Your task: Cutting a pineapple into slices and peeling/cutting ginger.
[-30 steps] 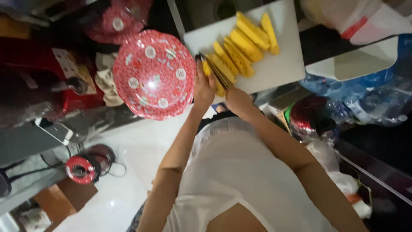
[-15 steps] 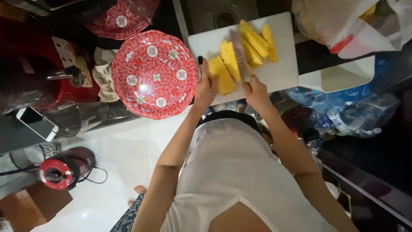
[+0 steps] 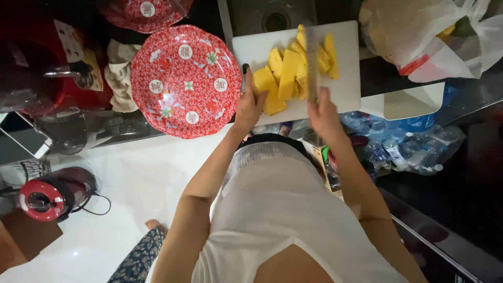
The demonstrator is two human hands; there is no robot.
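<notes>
A white cutting board (image 3: 346, 89) lies on the counter with several long yellow fruit slices (image 3: 287, 73) on it. My left hand (image 3: 250, 102) rests on the left end of the slices and presses on the nearest ones. My right hand (image 3: 325, 112) grips a knife (image 3: 313, 63); its blade points away from me and lies across the right part of the slices. A large red patterned plate (image 3: 186, 81) sits just left of the board, with nothing on it.
A second red plate (image 3: 144, 13) and a crumpled cloth (image 3: 120, 78) lie at the back left. A sink drain (image 3: 272, 21) is behind the board. Plastic bags (image 3: 419, 36) stand right, a phone (image 3: 18, 139) and a red appliance (image 3: 47, 196) lower left.
The view has shifted and steadied. My two hands were together at the board's left edge; the right has moved right and the knife blade now lies across the slices.
</notes>
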